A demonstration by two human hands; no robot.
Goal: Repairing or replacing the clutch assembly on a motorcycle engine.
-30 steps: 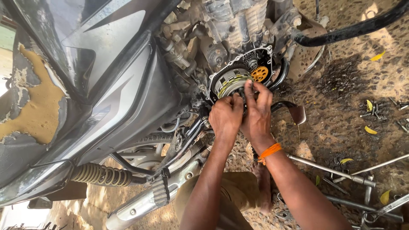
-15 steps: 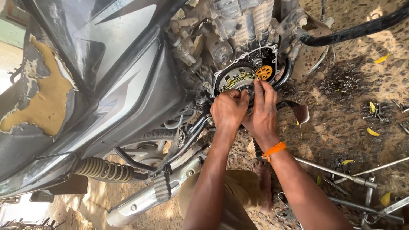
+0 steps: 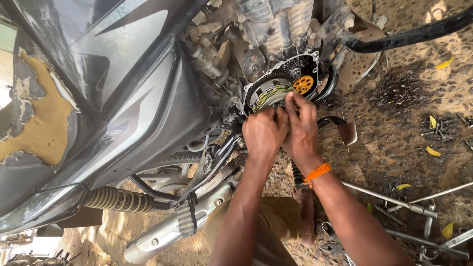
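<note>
Both grips, left hand (image 3: 263,132) and right hand (image 3: 301,129), close on clutch (image 3: 268,93), steadying it in the opened engine (image 3: 276,29).

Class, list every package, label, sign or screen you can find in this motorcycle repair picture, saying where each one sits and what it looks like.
None in view: only the grey motorcycle bodywork, the open clutch housing that the left hand and right hand work at, and metal tools on the dirt ground.
</note>
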